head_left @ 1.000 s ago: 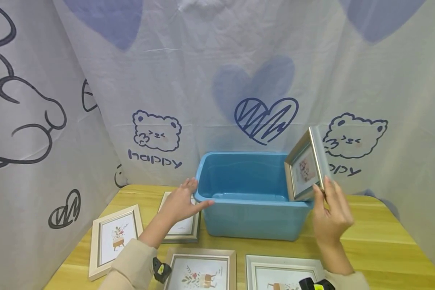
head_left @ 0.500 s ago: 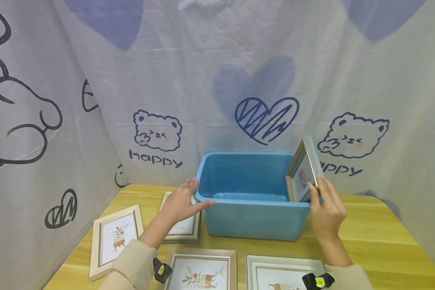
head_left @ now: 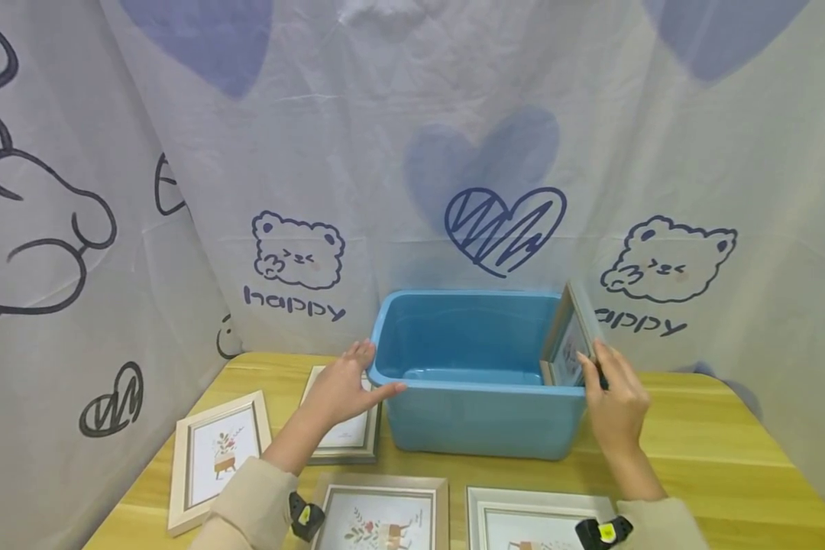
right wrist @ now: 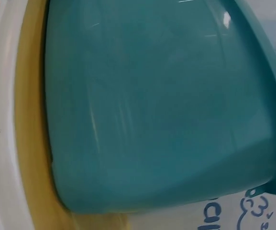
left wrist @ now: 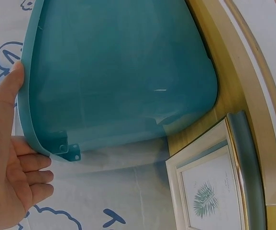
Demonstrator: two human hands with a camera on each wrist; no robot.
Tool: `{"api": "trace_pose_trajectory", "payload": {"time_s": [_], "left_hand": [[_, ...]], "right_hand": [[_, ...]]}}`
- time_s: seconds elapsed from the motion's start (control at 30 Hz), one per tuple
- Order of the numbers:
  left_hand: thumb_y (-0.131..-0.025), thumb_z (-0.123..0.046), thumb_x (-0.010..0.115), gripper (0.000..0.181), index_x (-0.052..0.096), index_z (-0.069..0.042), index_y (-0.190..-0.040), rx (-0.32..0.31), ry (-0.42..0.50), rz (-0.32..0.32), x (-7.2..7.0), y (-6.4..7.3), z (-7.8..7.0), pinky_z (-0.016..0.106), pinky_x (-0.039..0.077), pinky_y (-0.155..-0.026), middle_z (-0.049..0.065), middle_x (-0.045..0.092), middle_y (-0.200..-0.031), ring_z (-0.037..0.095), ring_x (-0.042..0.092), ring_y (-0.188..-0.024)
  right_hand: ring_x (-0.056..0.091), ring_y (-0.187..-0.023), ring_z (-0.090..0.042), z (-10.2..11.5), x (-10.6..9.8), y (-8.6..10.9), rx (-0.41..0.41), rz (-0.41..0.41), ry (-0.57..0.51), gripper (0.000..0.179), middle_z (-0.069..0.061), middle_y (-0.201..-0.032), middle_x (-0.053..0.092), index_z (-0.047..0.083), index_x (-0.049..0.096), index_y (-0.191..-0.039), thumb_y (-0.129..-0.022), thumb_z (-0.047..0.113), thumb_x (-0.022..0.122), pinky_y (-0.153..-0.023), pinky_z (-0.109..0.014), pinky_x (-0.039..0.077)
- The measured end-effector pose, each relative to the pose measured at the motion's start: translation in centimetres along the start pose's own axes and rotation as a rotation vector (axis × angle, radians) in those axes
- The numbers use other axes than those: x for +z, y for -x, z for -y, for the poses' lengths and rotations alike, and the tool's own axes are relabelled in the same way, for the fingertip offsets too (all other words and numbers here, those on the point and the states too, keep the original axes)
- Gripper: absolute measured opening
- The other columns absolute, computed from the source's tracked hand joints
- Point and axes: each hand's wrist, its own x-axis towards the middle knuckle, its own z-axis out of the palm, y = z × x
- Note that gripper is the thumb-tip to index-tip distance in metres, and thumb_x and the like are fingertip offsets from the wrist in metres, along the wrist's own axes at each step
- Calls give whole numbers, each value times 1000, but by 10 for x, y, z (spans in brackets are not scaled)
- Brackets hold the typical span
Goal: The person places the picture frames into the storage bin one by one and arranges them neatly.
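Observation:
A light blue plastic bin (head_left: 481, 420) stands on the wooden table. My left hand (head_left: 340, 386) holds its left end at the rim; in the left wrist view the thumb (left wrist: 13, 81) touches the rim and the fingers bend at the corner. My right hand (head_left: 617, 393) pinches the near edge of a picture frame (head_left: 569, 344) with a beige-gold border. That frame stands tilted inside the right end of the bin, its upper part above the rim and its lower part hidden by the front wall. The right wrist view shows the bin's outer wall (right wrist: 161, 105), not the hand.
One picture frame (head_left: 216, 458) lies at the table's left, and another (head_left: 347, 431) lies partly beneath my left hand. Two more, a beige frame (head_left: 381, 519) and a white frame (head_left: 532, 508), lie in front of the bin. A printed curtain (head_left: 399, 153) hangs behind.
My right hand has lowered the picture frame further into the bin's right end, moving down and slightly left. The left hand has stayed on the rim.

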Motion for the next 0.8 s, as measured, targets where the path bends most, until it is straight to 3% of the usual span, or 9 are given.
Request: {"api": "trace_pose_trajectory", "payload": {"time_s": [0.37,0.5,0.63,0.8], "left_hand": [[-79,-61,60,89,40,2,-138,-10,10,-1,1,1,1,50,37,-105,19,33,-147,37,33,-135],[-78,-60,61,89,39,3,-138,-15,20,5,0,1,1,51,36,-105,19,33,-147,37,32,-135],[-78,-60,61,90,39,3,-138,-15,27,12,-1,1,1,50,36,-106,19,32,-147,37,32,-136],[-78,-59,61,89,39,3,-138,-10,26,8,-1,-2,1,50,37,-105,19,33,-147,37,33,-135]], "right_hand": [[64,-78,-45,-3,-1,2,48,68,17,29,-28,-89,67,-11,68,-94,-66,-8,75,-92,-2,37],[64,-77,-45,0,-2,-1,70,104,48,29,-28,-87,68,-11,68,-92,-64,-9,76,-82,-26,51],[64,-76,-45,4,-6,-7,116,208,93,28,-30,-86,67,-13,67,-92,-66,-7,76,-68,-51,51],[63,-76,-46,6,-10,-15,203,366,147,26,-31,-85,65,-14,66,-93,-70,-4,75,-67,-54,52]]}}
